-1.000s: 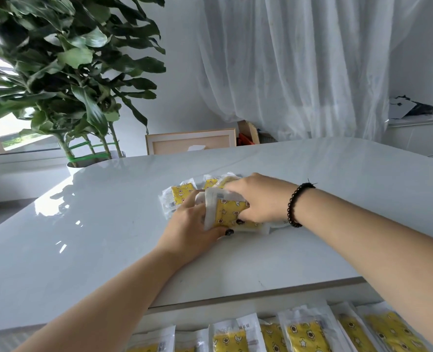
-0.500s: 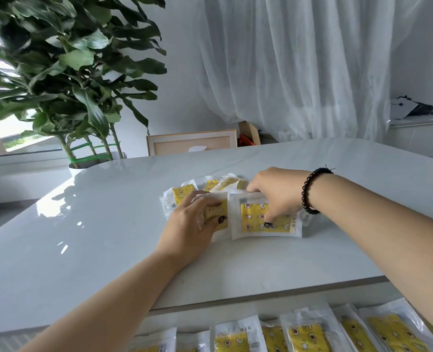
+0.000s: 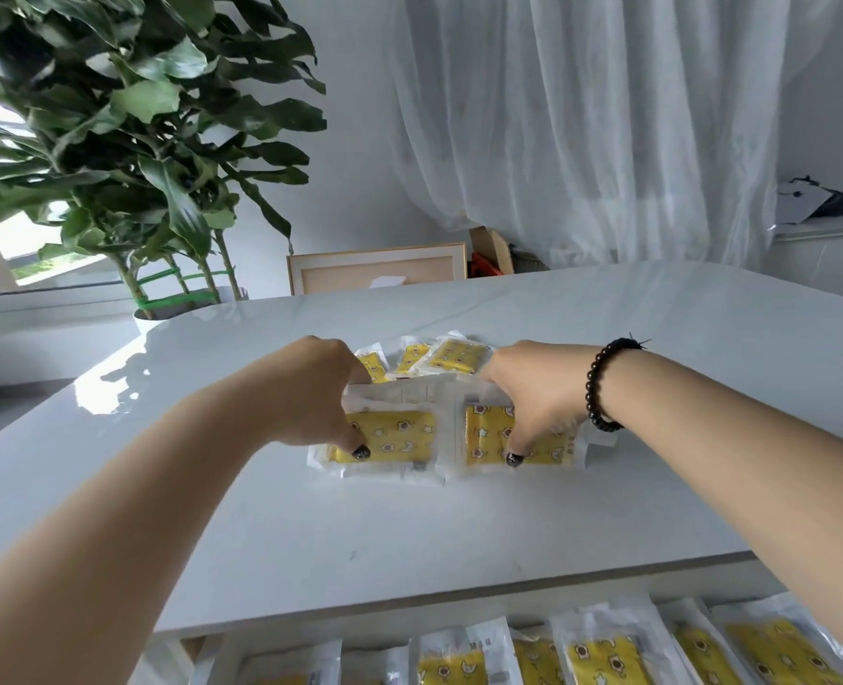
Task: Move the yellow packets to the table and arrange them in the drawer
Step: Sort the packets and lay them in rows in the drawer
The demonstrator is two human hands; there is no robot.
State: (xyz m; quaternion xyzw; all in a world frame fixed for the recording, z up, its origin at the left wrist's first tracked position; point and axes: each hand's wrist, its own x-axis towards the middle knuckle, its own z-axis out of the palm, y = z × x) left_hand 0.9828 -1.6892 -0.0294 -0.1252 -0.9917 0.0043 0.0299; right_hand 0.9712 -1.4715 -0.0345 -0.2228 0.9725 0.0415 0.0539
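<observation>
Mid-bench, toward the far edge: my left hand [image 3: 313, 395] pinches one yellow packet [image 3: 384, 440], right hand [image 3: 533, 395] pinches its neighbour [image 3: 488, 437], separating them from the loose pile [image 3: 439, 358] behind. Drawer [image 3: 533, 650] below the near edge already holds a row.

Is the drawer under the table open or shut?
Open: the drawer sticks out below the table edge, showing a row of yellow packets inside.

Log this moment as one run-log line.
left hand: grips left yellow plastic packet | right hand: grips right yellow plastic packet | both on white table
</observation>
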